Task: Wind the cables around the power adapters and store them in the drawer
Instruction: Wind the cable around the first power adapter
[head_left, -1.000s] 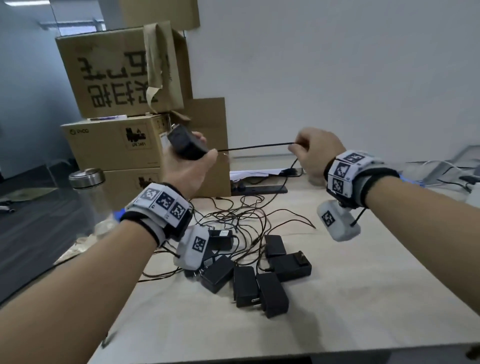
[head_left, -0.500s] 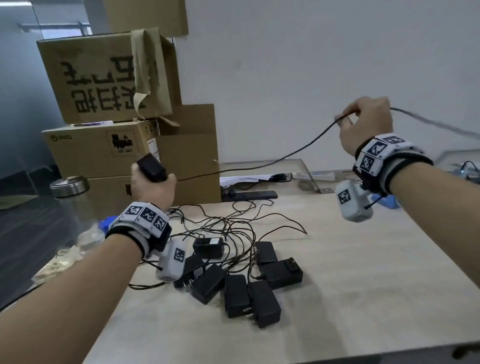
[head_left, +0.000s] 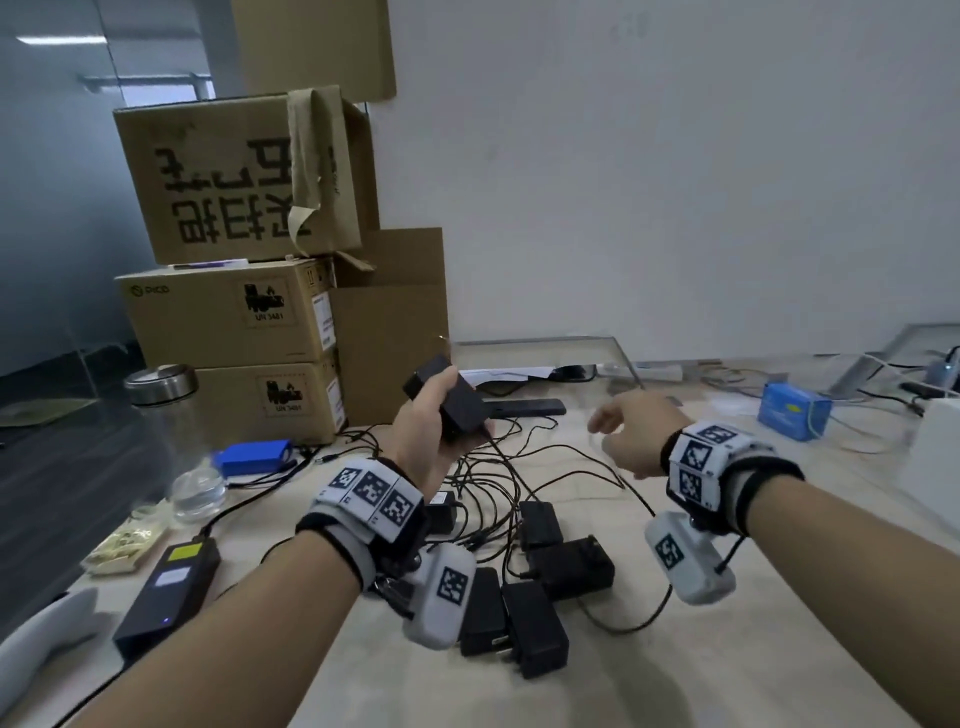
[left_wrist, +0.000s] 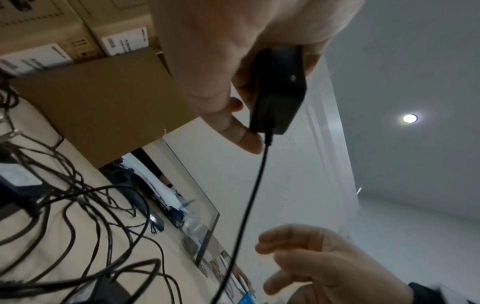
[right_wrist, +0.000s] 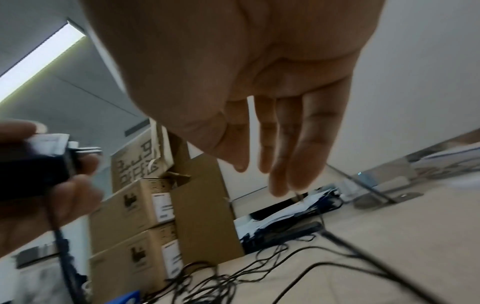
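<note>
My left hand (head_left: 426, 431) grips a black power adapter (head_left: 454, 402) above the table, fingers curled round its body (left_wrist: 278, 88). Its thin black cable (left_wrist: 249, 205) hangs from the lower end down to the table and trails off to the right (head_left: 644, 613). My right hand (head_left: 631, 439) hovers to the right of the adapter with straight, relaxed fingers (right_wrist: 285, 144) and holds nothing. Several more black adapters (head_left: 535, 597) lie in a pile on the table under my wrists, with their cables tangled behind them (head_left: 498, 467). No drawer shows in any view.
Stacked cardboard boxes (head_left: 239, 312) stand at the back left. A glass jar (head_left: 171, 431) with a metal lid, a blue pack (head_left: 249, 457) and a large black power brick (head_left: 166, 587) sit left. A blue box (head_left: 792, 410) and white items lie right. The wooden table (head_left: 727, 649) runs right.
My right hand has let go of the cable and dropped from high at the right to beside the adapter. The cable, stretched taut before, now hangs slack. My left hand moved rightward.
</note>
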